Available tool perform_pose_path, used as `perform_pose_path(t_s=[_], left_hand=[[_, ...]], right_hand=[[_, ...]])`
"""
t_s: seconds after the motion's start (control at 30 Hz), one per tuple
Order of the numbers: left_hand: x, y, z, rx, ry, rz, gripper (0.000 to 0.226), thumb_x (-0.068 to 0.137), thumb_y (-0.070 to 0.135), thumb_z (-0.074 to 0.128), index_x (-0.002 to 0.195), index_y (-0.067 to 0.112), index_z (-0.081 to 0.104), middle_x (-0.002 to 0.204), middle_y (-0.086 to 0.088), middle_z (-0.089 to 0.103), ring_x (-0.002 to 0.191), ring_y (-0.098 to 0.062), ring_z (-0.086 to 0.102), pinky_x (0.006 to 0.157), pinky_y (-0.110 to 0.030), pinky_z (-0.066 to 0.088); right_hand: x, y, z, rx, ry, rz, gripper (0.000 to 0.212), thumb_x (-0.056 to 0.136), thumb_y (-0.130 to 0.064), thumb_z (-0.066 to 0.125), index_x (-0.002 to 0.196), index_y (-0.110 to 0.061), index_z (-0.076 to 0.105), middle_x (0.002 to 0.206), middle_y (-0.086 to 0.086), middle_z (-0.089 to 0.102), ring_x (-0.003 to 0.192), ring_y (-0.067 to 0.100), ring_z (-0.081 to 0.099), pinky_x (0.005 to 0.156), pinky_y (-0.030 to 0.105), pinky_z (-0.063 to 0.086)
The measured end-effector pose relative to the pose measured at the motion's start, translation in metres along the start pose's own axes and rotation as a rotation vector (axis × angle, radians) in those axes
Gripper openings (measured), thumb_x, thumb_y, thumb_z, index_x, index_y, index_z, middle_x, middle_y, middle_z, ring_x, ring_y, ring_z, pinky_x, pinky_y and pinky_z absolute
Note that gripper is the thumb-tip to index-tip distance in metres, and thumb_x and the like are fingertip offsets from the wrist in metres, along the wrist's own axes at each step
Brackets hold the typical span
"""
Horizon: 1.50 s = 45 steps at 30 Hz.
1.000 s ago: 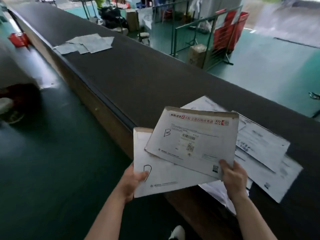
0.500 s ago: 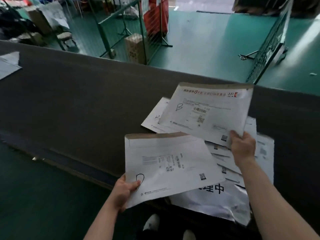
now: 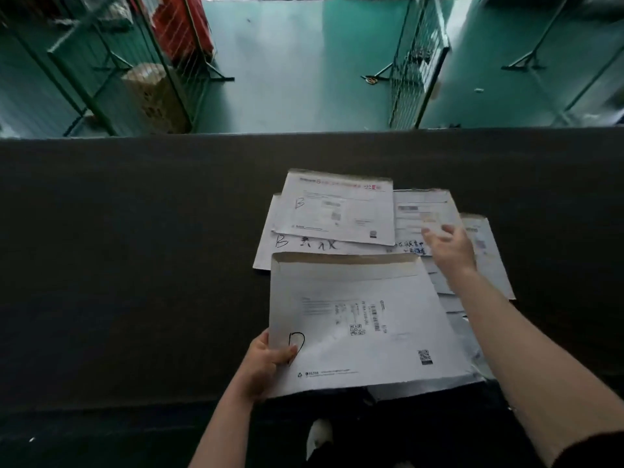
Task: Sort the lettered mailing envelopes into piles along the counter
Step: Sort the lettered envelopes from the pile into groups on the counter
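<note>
White B envelope [image 3: 337, 207] already sits on the pile just beyond the loose, empty right hand [image 3: 449, 246], D envelope [image 3: 358, 319] pinched in left hand [image 3: 270, 359] still needs sorting.

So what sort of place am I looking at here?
Probably a mail or parcel sorting depot: lettered envelopes piled on a long dark counter, wire mesh cage trolleys and a cardboard box on a green floor behind.

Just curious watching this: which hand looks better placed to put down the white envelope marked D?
Probably the left hand: it already grips the white paper envelope marked D by its near corner. The right hand hovers open and blurred over the pile of white envelopes marked B on the dark counter.
</note>
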State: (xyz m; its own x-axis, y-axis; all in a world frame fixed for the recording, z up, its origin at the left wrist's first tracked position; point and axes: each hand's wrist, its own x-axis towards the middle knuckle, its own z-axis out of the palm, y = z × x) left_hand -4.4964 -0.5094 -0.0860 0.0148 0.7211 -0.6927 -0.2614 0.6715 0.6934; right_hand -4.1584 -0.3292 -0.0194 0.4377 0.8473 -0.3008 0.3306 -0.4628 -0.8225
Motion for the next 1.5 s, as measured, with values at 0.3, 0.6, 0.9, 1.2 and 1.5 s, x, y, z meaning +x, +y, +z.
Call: perform_pose_path(t_s=[0.3,0.6,0.9,1.2,1.5], left_hand=[[0.055,0.029,0.136,0.268,-0.286,0.034,0.034,0.082,-0.016,0.07,0.109,0.003,0.064,0.085,-0.009,0.078,0.068,-0.021,0.074,0.059,-0.03,0.06],[0.031,-0.014,0.366,0.581,-0.552,0.105,0.042,0.063,0.01,0.07,0.105,0.009,0.069,0.095,-0.012,0.078,0.078,-0.028,0.073,0.063,-0.038,0.059],[-0.051,-0.146,0.661,0.863,-0.703,0.238,0.02,0.091,0.012,0.073,0.107,0.022,0.066,0.098,-0.004,0.077,0.085,-0.027,0.076,0.074,-0.044,0.063],[-0.061,-0.225,0.852,1.042,-0.78,0.238,0.026,0.082,0.026,0.08,0.106,0.022,0.071,0.101,-0.002,0.079,0.097,-0.03,0.074,0.088,-0.056,0.059],[-0.02,-0.297,1.104,0.986,-0.923,0.023,0.017,0.083,0.003,0.077,0.098,0.01,0.077,0.1,-0.006,0.079,0.096,-0.03,0.073,0.086,-0.05,0.059]], right_hand=[[-0.079,0.133,-0.145,0.11,0.031,0.289,0.023,0.096,-0.026,0.071,0.115,-0.014,0.066,0.104,0.006,0.075,0.092,0.026,0.074,0.083,0.048,0.062],[-0.132,0.246,-0.329,0.478,0.354,0.393,0.02,0.096,-0.021,0.07,0.112,-0.008,0.07,0.102,0.017,0.076,0.08,0.03,0.074,0.062,0.036,0.057],[-0.16,0.364,-0.547,0.787,0.479,0.35,0.021,0.095,-0.021,0.07,0.116,-0.019,0.07,0.1,0.006,0.079,0.091,0.031,0.076,0.075,0.042,0.059],[-0.118,0.449,-0.67,0.844,0.728,0.368,0.016,0.098,-0.018,0.067,0.113,-0.018,0.073,0.105,0.001,0.076,0.094,0.02,0.072,0.068,0.028,0.054],[0.011,0.531,-0.858,0.604,1.134,0.486,0.011,0.098,-0.026,0.063,0.092,-0.019,0.071,0.09,0.001,0.074,0.081,0.021,0.071,0.068,0.04,0.06]])
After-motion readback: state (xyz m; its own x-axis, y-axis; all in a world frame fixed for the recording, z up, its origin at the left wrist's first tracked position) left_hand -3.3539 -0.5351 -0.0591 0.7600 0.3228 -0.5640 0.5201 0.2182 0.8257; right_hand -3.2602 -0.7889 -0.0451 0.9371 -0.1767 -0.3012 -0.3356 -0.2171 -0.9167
